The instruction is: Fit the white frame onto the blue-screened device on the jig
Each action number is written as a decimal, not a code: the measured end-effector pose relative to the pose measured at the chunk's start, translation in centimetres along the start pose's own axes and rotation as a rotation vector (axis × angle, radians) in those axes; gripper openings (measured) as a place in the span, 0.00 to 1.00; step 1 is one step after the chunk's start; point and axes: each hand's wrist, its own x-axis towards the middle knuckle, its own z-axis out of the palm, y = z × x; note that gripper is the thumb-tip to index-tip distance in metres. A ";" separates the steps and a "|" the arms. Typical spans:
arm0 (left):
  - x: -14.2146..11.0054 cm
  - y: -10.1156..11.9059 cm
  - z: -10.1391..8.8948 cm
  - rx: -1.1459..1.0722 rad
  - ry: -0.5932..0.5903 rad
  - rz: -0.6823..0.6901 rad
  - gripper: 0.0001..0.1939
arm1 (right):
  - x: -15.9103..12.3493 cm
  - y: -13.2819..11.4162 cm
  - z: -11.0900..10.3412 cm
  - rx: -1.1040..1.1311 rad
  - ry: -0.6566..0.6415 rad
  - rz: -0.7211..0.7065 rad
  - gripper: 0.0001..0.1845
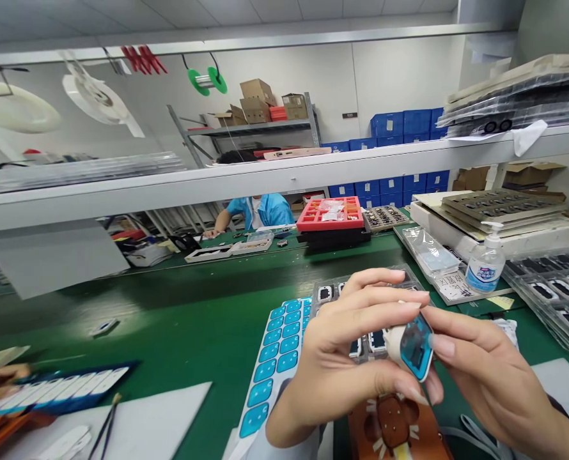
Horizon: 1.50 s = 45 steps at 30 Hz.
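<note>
Both of my hands are raised over the bench around one small device part (416, 348) with a pale rim and a glossy blue film on its face. My left hand (342, 348) grips it from the left, fingers curved over the top and thumb below. From the right, my right hand (490, 370) pinches its edge, thumb against the blue face. Beneath them lies a clear tray (318, 281) of dark parts with white frames, partly hidden. A sheet of blue rounded stickers (279, 351) lies left of my left hand. Below sits a brown item (394, 421) with a cartoon animal.
Tweezers (105, 425) rest on a white sheet (169, 415) at lower left, near another person's hand (1, 377). A pump bottle (486, 262), stacked trays (553, 287) and a red compartment box (332, 217) stand beyond. A shelf beam (284, 179) crosses above; someone in blue sits opposite.
</note>
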 end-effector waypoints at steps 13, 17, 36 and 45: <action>0.5 0.3 0.1 -0.033 -0.034 0.033 0.29 | -0.5 0.3 0.2 -0.082 0.027 -0.128 0.15; 0.6 0.5 0.1 -0.045 -0.042 0.038 0.30 | -0.4 0.2 0.3 -0.132 0.034 -0.137 0.16; 0.3 0.6 0.1 0.019 -0.044 -0.009 0.25 | 0.2 -0.7 0.4 -0.275 0.083 -0.193 0.12; -0.1 0.7 0.6 -0.073 0.048 -0.042 0.27 | 0.4 -1.1 0.3 -0.311 0.021 -0.199 0.12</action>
